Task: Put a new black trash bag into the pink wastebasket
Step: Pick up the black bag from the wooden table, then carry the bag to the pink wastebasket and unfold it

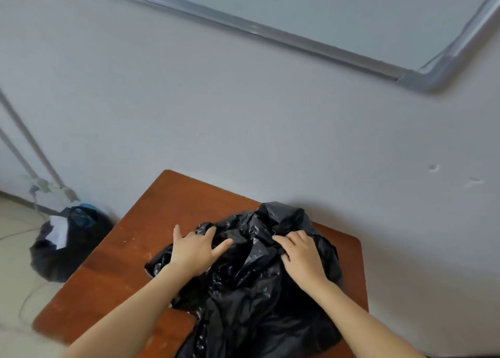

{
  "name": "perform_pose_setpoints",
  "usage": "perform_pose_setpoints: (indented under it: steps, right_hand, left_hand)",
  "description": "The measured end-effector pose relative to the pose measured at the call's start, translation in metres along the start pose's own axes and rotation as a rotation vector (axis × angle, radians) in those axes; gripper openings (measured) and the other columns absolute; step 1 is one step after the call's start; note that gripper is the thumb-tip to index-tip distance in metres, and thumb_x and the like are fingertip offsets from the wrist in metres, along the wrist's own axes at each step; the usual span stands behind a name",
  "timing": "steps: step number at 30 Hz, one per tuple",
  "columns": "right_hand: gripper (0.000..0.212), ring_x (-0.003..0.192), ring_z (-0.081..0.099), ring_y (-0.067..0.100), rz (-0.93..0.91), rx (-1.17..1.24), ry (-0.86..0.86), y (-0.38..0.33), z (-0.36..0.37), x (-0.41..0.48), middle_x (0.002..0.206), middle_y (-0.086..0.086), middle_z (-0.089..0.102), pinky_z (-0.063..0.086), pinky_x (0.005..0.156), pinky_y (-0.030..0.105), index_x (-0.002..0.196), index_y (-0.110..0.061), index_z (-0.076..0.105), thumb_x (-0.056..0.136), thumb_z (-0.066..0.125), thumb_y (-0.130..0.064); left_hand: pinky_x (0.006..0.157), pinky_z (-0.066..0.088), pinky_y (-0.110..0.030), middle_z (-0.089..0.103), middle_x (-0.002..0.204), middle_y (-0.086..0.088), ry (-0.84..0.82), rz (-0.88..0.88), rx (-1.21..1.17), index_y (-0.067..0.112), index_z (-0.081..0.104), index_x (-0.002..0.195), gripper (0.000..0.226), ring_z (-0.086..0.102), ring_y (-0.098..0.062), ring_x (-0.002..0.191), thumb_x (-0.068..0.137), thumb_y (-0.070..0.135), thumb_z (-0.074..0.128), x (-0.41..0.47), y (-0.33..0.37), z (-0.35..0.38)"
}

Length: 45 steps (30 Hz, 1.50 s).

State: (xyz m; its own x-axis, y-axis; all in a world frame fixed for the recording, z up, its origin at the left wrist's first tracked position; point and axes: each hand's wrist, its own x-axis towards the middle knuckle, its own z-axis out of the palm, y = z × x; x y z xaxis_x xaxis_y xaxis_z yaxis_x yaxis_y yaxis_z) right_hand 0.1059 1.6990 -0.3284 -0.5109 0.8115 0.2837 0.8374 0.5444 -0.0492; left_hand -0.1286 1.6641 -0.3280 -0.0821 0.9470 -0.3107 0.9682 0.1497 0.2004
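A crumpled black trash bag (251, 282) lies spread over the right half of a reddish-brown wooden table (119, 271). My left hand (193, 250) rests on the bag's upper left part, fingers spread and pressing into the plastic. My right hand (300, 252) pinches a fold of the bag at its upper right, fingers curled into the plastic. The bag bulges upward at the far side, as if draped over something, and what lies under it is hidden. No pink wastebasket shows in this view.
A full black bag (67, 246) with white paper and something blue in it sits on the floor left of the table. Metal rods (29, 146) and cables lean by the wall at the left. A whiteboard (324, 19) hangs above.
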Motion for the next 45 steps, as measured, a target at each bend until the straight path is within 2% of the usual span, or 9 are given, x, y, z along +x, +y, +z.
perform_pose_setpoints:
  steps: [4, 7, 11, 20, 25, 28, 36, 40, 45]
  right_hand:
    - [0.051, 0.08, 0.065, 0.025, -0.047, 0.079, -0.046, -0.002, -0.006, 0.008, 0.078, 0.001, 0.067, 0.056, 0.071, 0.035, 0.1, -0.013, 0.068, 0.052, 0.083, 0.001]
    - [0.044, 0.093, 0.06, 0.033, -0.097, 0.191, -0.093, -0.004, -0.013, 0.009, 0.091, 0.01, 0.067, 0.05, 0.083, 0.042, 0.111, -0.008, 0.063, 0.07, 0.069, 0.005]
    - [0.05, 0.072, 0.065, 0.03, -0.26, 0.22, -0.074, -0.002, -0.022, 0.002, 0.075, 0.006, 0.067, 0.058, 0.063, 0.039, 0.096, -0.008, 0.068, 0.051, 0.081, 0.009]
    - [0.035, 0.101, 0.053, 0.023, -0.666, 0.47, -0.365, -0.075, -0.074, -0.004, 0.105, 0.006, 0.067, 0.036, 0.087, 0.026, 0.113, -0.013, 0.062, 0.079, 0.063, -0.003]
    - [0.03, 0.083, 0.053, 0.001, -0.82, 0.61, -0.689, -0.16, -0.134, -0.018, 0.083, -0.019, 0.055, 0.037, 0.071, 0.007, 0.106, -0.018, 0.065, 0.077, 0.068, -0.008]
    - [0.024, 0.068, 0.052, -0.006, -0.841, 0.745, -0.841, -0.212, -0.158, -0.037, 0.08, -0.009, 0.057, 0.04, 0.07, 0.012, 0.091, -0.026, 0.068, 0.072, 0.074, -0.012]
    - [0.02, 0.065, 0.053, 0.004, -1.079, 0.784, -0.813, -0.396, -0.168, -0.115, 0.074, 0.001, 0.062, 0.04, 0.061, 0.006, 0.073, -0.03, 0.066, 0.076, 0.072, -0.01]
    - [0.008, 0.072, 0.056, 0.012, -1.119, 0.858, -0.736, -0.483, -0.16, -0.162, 0.079, 0.004, 0.064, 0.041, 0.063, 0.003, 0.083, -0.012, 0.07, 0.078, 0.069, -0.005]
    - [0.009, 0.076, 0.058, 0.011, -1.112, 0.811, -0.691, -0.555, -0.142, -0.196, 0.078, -0.005, 0.064, 0.045, 0.073, 0.018, 0.087, -0.009, 0.071, 0.079, 0.066, -0.008]
  left_hand:
    - [0.111, 0.018, -0.049, 0.056, 0.076, 0.005, 0.05, -0.057, -0.13, 0.025, 0.013, 0.144, 0.13, 0.056, -0.023, 0.104, 0.036, 0.086, -0.029, -0.041, 0.005, 0.01]
    - [0.108, 0.026, -0.041, 0.062, 0.107, 0.001, 0.071, -0.102, -0.19, 0.028, 0.008, 0.144, 0.093, 0.056, -0.02, 0.106, 0.07, 0.083, 0.015, -0.072, 0.018, 0.025]
    - [0.088, 0.044, -0.032, 0.065, 0.117, 0.003, 0.281, -0.227, -0.368, 0.025, 0.043, 0.132, 0.044, 0.062, -0.019, 0.097, 0.089, 0.033, 0.051, -0.115, 0.031, 0.032]
    - [0.061, 0.04, -0.01, 0.061, 0.066, 0.003, 0.809, -0.585, -0.884, 0.011, 0.068, 0.086, 0.018, 0.06, -0.002, 0.063, 0.075, -0.003, 0.066, -0.266, 0.018, 0.026]
    - [0.054, 0.04, 0.001, 0.061, 0.067, 0.006, 1.06, -0.779, -0.975, 0.016, 0.065, 0.082, 0.016, 0.057, 0.0, 0.058, 0.077, 0.0, 0.067, -0.373, -0.001, 0.029]
    - [0.053, 0.044, -0.005, 0.065, 0.072, 0.004, 1.191, -0.858, -1.064, 0.024, 0.066, 0.077, 0.019, 0.057, -0.008, 0.066, 0.078, 0.005, 0.067, -0.433, -0.017, 0.041]
    - [0.056, 0.047, -0.006, 0.067, 0.067, 0.006, 1.432, -1.048, -1.09, 0.023, 0.068, 0.07, 0.024, 0.061, -0.006, 0.064, 0.077, 0.0, 0.067, -0.605, -0.067, 0.093]
    - [0.052, 0.042, 0.0, 0.065, 0.066, 0.005, 1.486, -1.127, -1.031, 0.014, 0.068, 0.076, 0.015, 0.058, 0.007, 0.052, 0.078, -0.001, 0.066, -0.678, -0.094, 0.118]
    - [0.052, 0.045, -0.007, 0.067, 0.049, 0.014, 1.514, -1.202, -1.112, 0.022, 0.069, 0.065, 0.025, 0.06, -0.009, 0.06, 0.079, 0.002, 0.065, -0.725, -0.129, 0.151]
